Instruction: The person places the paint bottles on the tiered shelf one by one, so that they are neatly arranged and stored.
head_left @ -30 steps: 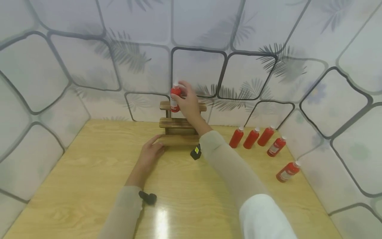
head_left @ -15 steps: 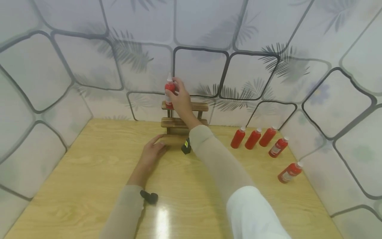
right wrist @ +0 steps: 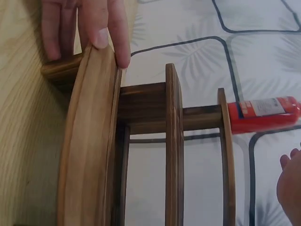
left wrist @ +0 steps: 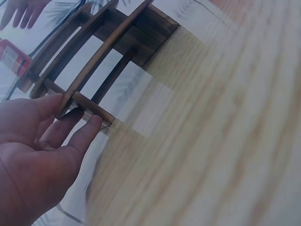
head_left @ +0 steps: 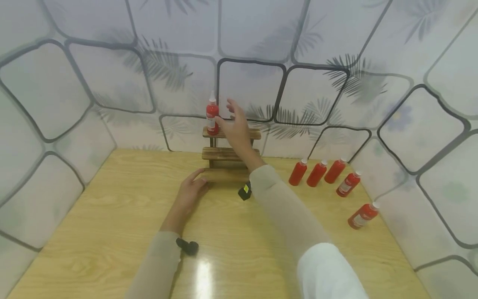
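Observation:
A small three-step wooden display shelf (head_left: 225,154) stands against the wall at the back of the table. On the left end of its top step, a red bottle (head_left: 212,113) with a white pointed cap stands upright. My right hand (head_left: 237,128) is just to the right of that bottle, fingers spread and holding nothing, with the thumb tip close to the bottle's side. My left hand (head_left: 189,192) pinches the left end of the lowest step. In the left wrist view, the thumb and fingers (left wrist: 84,134) lie on either side of that board.
Several more red bottles (head_left: 315,174) with white caps stand at the right of the wooden table (head_left: 112,216). The nearest bottle (head_left: 362,216) stands apart, closer to the front. Patterned walls (head_left: 179,83) enclose the table at the back and sides.
My right hand carried the red bottle left onto the top step, let go of it and drew back to the right. The left hand stayed on the lowest step.

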### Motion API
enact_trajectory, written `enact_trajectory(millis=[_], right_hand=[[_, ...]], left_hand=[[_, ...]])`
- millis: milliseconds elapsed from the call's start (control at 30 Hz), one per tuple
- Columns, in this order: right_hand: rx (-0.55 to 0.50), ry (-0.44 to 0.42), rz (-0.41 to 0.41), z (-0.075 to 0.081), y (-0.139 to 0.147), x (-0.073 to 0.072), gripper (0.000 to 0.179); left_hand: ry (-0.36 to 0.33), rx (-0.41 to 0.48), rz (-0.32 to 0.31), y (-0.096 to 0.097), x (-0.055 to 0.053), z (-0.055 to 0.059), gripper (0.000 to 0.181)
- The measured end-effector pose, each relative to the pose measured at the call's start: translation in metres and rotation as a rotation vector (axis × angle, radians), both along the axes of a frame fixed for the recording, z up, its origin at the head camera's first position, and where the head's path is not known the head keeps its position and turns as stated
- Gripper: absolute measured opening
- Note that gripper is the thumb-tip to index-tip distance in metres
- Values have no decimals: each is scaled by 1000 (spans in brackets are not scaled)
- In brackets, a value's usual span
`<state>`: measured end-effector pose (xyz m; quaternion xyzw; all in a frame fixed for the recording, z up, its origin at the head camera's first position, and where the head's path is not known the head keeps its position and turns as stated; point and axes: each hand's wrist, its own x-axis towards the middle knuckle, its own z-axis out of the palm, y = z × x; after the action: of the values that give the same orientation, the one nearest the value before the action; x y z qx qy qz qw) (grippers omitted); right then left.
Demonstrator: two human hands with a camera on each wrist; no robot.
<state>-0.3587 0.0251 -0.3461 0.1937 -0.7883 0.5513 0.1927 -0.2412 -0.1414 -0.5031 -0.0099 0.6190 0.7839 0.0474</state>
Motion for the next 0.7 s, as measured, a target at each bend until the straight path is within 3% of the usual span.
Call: enact_trajectory(millis=[100, 267, 500, 633, 700], right_hand=[[-21, -22, 22, -2, 24, 12, 68], [-8, 48, 22, -5, 67, 34, 66], [-33, 73, -62, -12, 120, 63, 57], [-44, 128, -111, -23, 150, 79, 55], [-54, 114, -145, -30, 165, 87, 54]], left_hand=[[-5, 1, -11, 1, -1, 0, 53], [9, -28, -30, 0, 0, -1, 54], [8, -71, -32, -3, 3, 2, 56], [0, -66, -27, -2, 1, 2, 56], [-8, -61, -27, -1, 1, 2, 55]])
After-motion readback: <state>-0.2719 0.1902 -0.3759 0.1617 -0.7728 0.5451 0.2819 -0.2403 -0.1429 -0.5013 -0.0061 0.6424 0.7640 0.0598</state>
